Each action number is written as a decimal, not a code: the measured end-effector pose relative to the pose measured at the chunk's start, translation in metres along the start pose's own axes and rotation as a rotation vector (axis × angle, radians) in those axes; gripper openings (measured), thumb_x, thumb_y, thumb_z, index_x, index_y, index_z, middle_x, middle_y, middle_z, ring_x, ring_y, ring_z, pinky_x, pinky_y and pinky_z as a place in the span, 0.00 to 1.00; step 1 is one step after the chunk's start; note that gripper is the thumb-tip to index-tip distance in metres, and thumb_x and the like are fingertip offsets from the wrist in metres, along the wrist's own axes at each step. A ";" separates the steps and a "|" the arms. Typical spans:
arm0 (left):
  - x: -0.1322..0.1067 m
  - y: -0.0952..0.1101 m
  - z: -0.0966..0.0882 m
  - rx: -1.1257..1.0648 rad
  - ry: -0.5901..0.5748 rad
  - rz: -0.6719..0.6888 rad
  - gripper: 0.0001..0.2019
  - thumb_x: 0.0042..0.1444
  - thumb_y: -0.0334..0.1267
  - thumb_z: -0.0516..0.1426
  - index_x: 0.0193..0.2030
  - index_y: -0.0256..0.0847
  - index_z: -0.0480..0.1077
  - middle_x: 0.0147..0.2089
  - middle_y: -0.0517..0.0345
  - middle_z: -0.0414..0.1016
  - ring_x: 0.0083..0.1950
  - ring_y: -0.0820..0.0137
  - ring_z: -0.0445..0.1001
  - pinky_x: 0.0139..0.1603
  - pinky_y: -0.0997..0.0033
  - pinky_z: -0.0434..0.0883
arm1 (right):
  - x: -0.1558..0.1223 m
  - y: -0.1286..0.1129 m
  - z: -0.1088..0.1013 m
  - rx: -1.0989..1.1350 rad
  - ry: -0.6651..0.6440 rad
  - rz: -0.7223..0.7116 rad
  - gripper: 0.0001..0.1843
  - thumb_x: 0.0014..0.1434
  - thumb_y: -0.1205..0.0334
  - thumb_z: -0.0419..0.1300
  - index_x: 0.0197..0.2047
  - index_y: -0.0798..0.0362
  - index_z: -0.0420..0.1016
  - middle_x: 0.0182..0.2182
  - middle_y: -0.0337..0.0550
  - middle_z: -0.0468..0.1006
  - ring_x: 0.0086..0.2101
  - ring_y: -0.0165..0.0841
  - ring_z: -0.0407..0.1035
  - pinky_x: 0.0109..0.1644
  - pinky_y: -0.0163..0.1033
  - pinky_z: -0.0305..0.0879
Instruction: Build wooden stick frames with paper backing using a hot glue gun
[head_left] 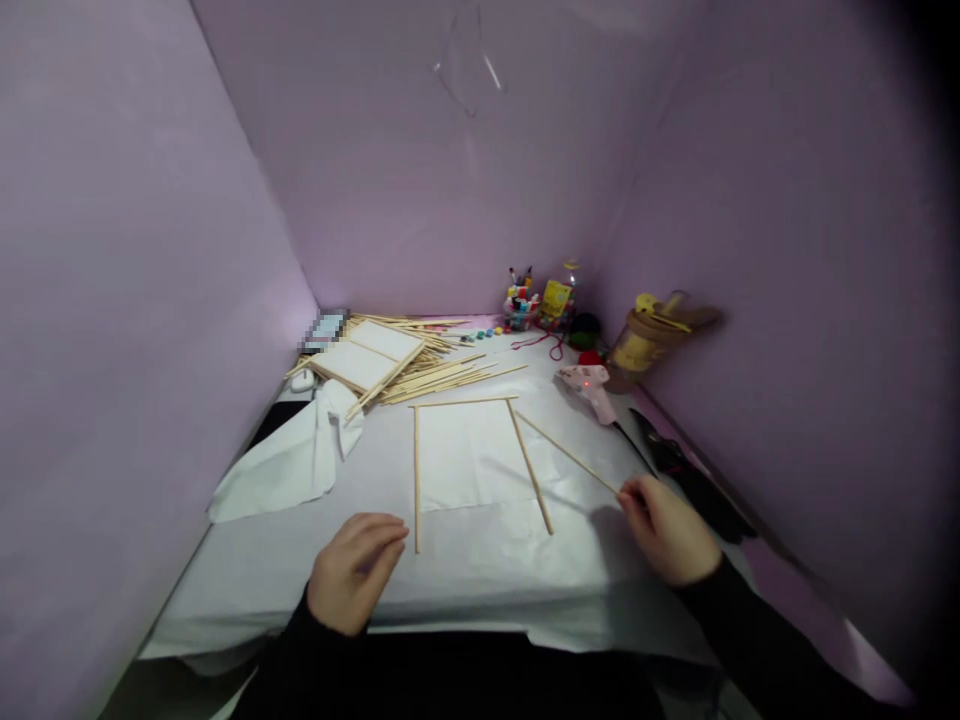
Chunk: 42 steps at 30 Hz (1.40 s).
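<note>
The right hand [670, 530] pinches one end of a thin, pale wooden stick [568, 453]; its other tip points at the far right corner of a three-sided wooden-stick frame [529, 465] along a white paper sheet [466, 455]. The left hand [356, 572], loosely curled, seems empty beside the frame's near left end. The outline looks partly done: far, left and right sides laid, near side lacking.

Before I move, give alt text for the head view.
The right hand holds a thin stick beside white paper edged on three sides by sticks; the left hand looks empty. Beyond are loose sticks, left, and a pink glue gun, right.
</note>
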<state>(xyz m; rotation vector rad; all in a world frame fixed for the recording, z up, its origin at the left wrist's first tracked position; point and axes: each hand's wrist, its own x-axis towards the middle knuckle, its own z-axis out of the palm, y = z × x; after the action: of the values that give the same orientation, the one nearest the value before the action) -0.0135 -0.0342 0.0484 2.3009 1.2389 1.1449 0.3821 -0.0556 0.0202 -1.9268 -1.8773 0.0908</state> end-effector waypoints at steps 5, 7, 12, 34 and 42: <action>0.011 0.028 -0.004 -0.425 -0.216 -0.555 0.18 0.56 0.46 0.55 0.51 0.39 0.71 0.38 0.51 0.79 0.28 0.70 0.75 0.17 0.77 0.68 | -0.017 -0.054 -0.024 0.052 0.120 -0.457 0.06 0.61 0.66 0.49 0.33 0.49 0.64 0.26 0.43 0.74 0.26 0.33 0.70 0.30 0.36 0.64; 0.014 0.032 0.002 -0.533 -0.250 -0.682 0.20 0.54 0.47 0.56 0.49 0.37 0.72 0.34 0.51 0.79 0.25 0.72 0.73 0.15 0.78 0.65 | -0.019 -0.065 -0.024 0.058 0.165 -0.538 0.06 0.61 0.69 0.50 0.35 0.49 0.65 0.28 0.44 0.75 0.28 0.33 0.70 0.32 0.36 0.66; 0.011 0.033 0.012 -0.489 -0.169 -0.774 0.12 0.49 0.44 0.58 0.34 0.37 0.75 0.26 0.55 0.77 0.21 0.74 0.70 0.16 0.78 0.63 | -0.020 -0.056 -0.006 0.025 0.127 -0.584 0.07 0.60 0.69 0.50 0.34 0.51 0.68 0.30 0.46 0.75 0.28 0.33 0.70 0.31 0.36 0.66; 0.011 -0.001 0.030 -0.075 0.038 -0.411 0.06 0.52 0.37 0.58 0.33 0.40 0.76 0.29 0.59 0.76 0.25 0.76 0.68 0.27 0.76 0.67 | 0.007 -0.055 0.009 0.439 -0.129 0.011 0.09 0.57 0.56 0.55 0.33 0.50 0.74 0.23 0.37 0.76 0.21 0.30 0.70 0.27 0.36 0.66; 0.001 -0.017 0.039 -0.095 -0.090 -0.367 0.07 0.47 0.33 0.62 0.36 0.40 0.75 0.31 0.58 0.75 0.33 0.72 0.72 0.35 0.72 0.71 | 0.010 -0.045 0.024 0.403 -0.116 0.139 0.13 0.54 0.52 0.56 0.34 0.51 0.76 0.21 0.38 0.76 0.22 0.33 0.70 0.29 0.38 0.65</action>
<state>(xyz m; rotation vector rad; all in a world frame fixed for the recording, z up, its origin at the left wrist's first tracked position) 0.0069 -0.0191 0.0140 1.9286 1.4597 0.9378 0.3324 -0.0407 0.0171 -1.7941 -1.6371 0.5884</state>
